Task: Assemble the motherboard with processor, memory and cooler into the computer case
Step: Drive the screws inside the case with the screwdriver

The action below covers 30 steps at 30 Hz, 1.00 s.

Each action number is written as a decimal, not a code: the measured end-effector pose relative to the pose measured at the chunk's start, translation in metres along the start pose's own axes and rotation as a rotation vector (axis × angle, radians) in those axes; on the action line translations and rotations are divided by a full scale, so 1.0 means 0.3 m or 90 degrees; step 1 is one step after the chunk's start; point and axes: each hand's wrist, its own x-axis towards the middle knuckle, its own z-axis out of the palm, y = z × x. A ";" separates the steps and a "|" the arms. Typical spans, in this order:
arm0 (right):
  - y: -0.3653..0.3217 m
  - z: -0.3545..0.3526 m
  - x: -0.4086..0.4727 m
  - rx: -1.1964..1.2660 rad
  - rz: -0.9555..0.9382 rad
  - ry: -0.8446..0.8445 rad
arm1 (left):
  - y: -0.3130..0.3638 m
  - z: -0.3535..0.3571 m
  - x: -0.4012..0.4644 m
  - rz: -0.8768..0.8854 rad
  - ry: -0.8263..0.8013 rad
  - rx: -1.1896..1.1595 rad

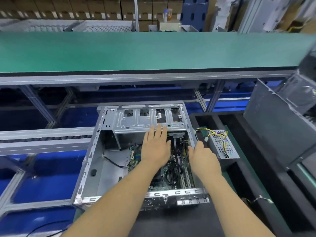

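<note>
An open computer case (pixel 95 151) is seen lying on its side at the middle of the view, its open face turned upward. The left hand (pixel 156 147) is stretched out flat above the case interior, fingers straight and slightly spread, pointing toward twelve o'clock; its fingertips (pixel 159 127) reach the near edge of the silver drive cage (pixel 136 119), though whether they press on it or only hover cannot be told. Nothing is gripped by this hand. The right hand (pixel 203 157) is held at the three o'clock side of the case, fingers relaxed and bent downward over the case's right wall; no object is seen in it, and contact with the wall cannot be confirmed. The green motherboard (pixel 171 178) is found inside the case, on its floor beneath both hands, with black cables (pixel 177 161) draped across it. A power supply unit (pixel 222 144) with yellow and black wires is placed outside the case at three o'clock, just beside the right wall. A long green conveyor belt (pixel 136 52) is stretched across the view at twelve o'clock.
</note>
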 end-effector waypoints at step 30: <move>0.074 -0.043 -0.013 0.047 -0.014 -0.018 | -0.079 0.066 -0.148 -0.024 -0.187 -0.077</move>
